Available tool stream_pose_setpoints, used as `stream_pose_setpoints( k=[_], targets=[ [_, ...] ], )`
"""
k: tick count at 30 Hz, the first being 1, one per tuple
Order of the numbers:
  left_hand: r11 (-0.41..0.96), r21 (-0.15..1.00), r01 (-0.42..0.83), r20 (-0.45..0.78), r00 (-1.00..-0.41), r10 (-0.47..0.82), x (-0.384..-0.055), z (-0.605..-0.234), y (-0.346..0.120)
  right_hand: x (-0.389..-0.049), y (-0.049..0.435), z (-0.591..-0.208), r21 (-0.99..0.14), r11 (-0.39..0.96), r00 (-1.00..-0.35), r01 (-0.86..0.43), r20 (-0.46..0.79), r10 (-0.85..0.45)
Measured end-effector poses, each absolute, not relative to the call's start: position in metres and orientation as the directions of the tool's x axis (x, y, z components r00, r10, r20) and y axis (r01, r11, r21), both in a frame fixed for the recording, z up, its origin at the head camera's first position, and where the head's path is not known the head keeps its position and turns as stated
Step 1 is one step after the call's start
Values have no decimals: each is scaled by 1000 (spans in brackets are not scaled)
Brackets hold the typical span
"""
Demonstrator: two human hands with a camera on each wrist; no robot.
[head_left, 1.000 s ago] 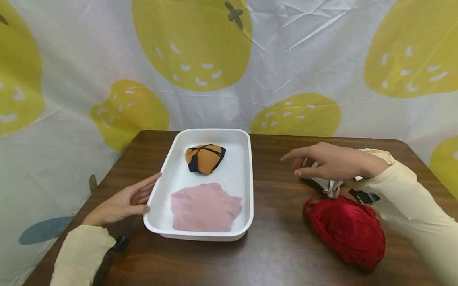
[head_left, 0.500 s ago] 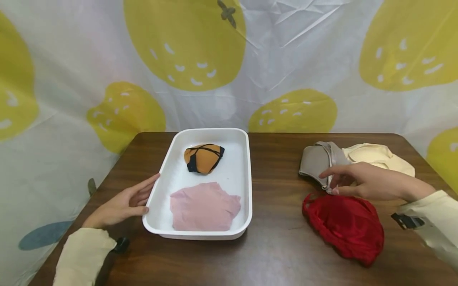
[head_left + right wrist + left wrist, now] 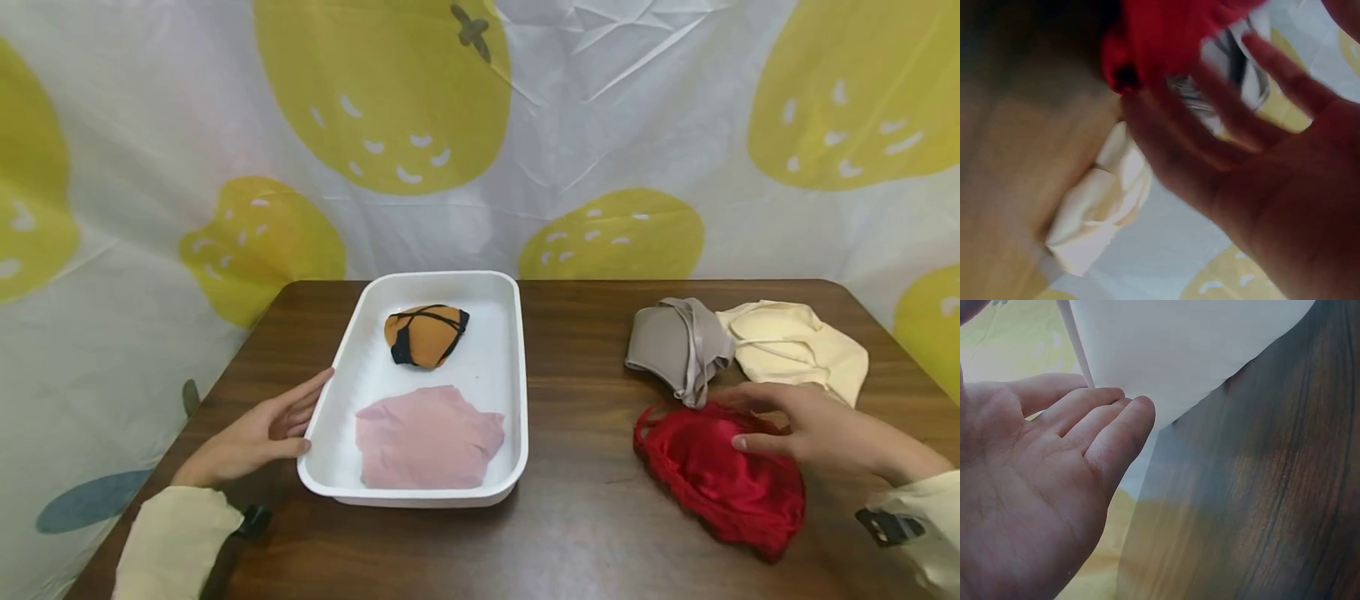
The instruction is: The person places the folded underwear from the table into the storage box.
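My left hand (image 3: 262, 429) rests against the left side of a white tray (image 3: 517, 383), its fingers fairly straight; the left wrist view shows the fingertips (image 3: 1138, 412) touching the tray's outer wall. Over the far right edge of a red satin bra (image 3: 720, 467) is my right hand (image 3: 810, 429), thumb and fingers spread apart. In the blurred right wrist view its fingers (image 3: 1222, 106) reach toward the red cloth (image 3: 1172, 37); whether they touch it, I cannot tell. Inside the tray lie an orange and black folded bra (image 3: 435, 337) and a pink cloth garment (image 3: 427, 437).
Behind the red bra lie a grey folded bra (image 3: 663, 342) and a cream garment (image 3: 802, 342), side by side on the brown wooden table (image 3: 585, 500). A white curtain with yellow fruit prints (image 3: 615, 233) hangs behind the table.
My right hand has come back from above the grey bra, rightward and toward me, to the red bra. The left hand stays on the tray.
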State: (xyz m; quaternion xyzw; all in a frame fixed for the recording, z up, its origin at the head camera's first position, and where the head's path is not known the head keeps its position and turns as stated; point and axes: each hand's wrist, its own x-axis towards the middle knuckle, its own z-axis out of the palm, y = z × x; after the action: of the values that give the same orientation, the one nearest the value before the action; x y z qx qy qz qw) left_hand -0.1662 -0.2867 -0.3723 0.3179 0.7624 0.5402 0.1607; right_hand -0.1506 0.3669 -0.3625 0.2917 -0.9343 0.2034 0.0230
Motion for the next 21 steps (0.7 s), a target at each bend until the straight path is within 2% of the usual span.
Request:
stream_pose_setpoints(
  k=[3,9,15,21],
  targets=[
    [199,929,312,105,-738,666,-166,-374,-288,-145,369,-372,-307,770,-829,-560,207,-520],
    [185,933,308,108,-732,673,-167,-374,-290,-139,369,-383,-283,835,-881,-472,176,-438],
    [168,940,298,111,-731,674,-167,-375,-289,-141,367,-384,-438,820,-923,-370,74,-377],
    [147,949,279,107,-724,682,-166,-373,-289,-144,366,-388,-514,797,-927,-317,-9,-375]
  ],
)
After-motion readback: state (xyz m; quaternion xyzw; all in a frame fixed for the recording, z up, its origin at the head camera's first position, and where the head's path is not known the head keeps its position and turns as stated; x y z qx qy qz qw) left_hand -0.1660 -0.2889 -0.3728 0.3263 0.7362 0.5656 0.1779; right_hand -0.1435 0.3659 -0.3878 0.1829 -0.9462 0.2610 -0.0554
